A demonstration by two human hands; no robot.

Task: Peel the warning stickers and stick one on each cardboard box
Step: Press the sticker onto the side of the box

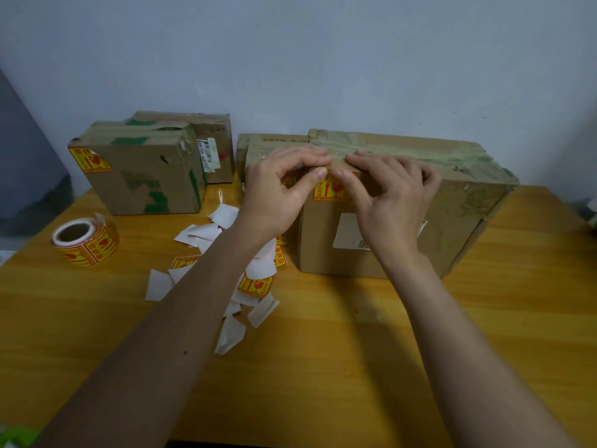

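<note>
A large cardboard box (452,202) stands at the right of the table. A yellow and red warning sticker (327,191) lies on the top left corner of its front face. My left hand (277,192) and my right hand (387,195) both rest fingertips on the sticker's upper edge, thumbs nearly touching. A smaller box (142,176) at the left carries its own sticker (90,160) on the front corner. Two more boxes stand behind: one (213,147) at the back left, another (261,150) half hidden by my left hand. The sticker roll (84,242) lies at the left.
White backing scraps (232,331) and a few loose yellow stickers (255,286) litter the wooden table (323,367) between the boxes, partly under my left forearm. A pale wall runs behind the boxes. A grey object leans at the far left.
</note>
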